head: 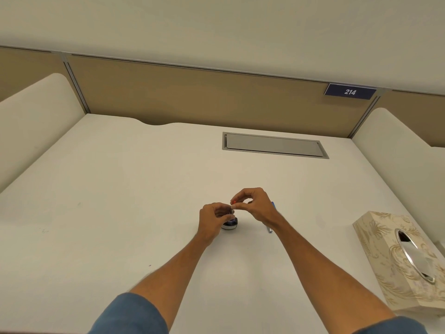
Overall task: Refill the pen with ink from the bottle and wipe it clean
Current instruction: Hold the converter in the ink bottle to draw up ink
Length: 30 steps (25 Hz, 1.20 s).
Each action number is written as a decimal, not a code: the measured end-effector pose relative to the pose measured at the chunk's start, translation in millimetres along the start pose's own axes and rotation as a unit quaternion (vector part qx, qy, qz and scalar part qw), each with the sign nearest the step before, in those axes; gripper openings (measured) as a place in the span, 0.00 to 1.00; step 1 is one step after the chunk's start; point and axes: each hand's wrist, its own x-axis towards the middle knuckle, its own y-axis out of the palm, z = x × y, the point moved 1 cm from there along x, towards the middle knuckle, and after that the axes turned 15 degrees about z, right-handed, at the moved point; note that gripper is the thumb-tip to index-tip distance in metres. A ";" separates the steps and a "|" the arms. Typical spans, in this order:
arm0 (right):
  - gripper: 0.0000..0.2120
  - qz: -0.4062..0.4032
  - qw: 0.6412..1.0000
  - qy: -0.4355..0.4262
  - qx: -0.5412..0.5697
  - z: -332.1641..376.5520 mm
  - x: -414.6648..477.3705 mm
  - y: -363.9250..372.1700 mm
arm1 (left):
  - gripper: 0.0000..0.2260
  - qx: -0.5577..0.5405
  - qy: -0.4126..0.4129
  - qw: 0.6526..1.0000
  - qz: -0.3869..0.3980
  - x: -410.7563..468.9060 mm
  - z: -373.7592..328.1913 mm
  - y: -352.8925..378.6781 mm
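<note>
A small ink bottle (230, 224) stands on the white desk (120, 201), dark with a pale base. My left hand (210, 221) is wrapped around its left side and grips it. My right hand (255, 206) hovers just above the bottle and pinches a thin part with an orange-red end (233, 202), pointing down toward the bottle mouth; I cannot tell if it touches the ink. Behind my right wrist lies a blue pen piece (272, 204), with a silvery end (270, 229) showing below the wrist.
A cream patterned tissue box (395, 256) with an oval silver opening sits at the right front. A grey cable hatch (274, 145) is set into the desk further back. Tan partitions and white side panels enclose the desk.
</note>
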 end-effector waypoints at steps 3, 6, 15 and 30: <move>0.04 -0.004 1.000 -0.002 0.001 0.8 -0.7 0.8 | 0.10 0.003 -0.003 1.000 -0.002 -0.1 0.0 -0.1; 0.05 0.002 1.000 0.001 0.008 -0.3 -1.7 0.1 | 0.09 0.005 -0.004 1.000 0.000 -0.1 -0.3 0.0; 0.05 -0.009 1.000 0.001 -0.005 1.2 -1.2 0.1 | 0.10 -0.001 -0.008 1.000 0.000 -0.4 -0.1 0.0; 0.08 -0.004 1.000 -0.003 -0.007 2.5 -0.8 -0.8 | 0.09 0.003 -0.008 1.000 0.000 -0.4 -0.1 0.1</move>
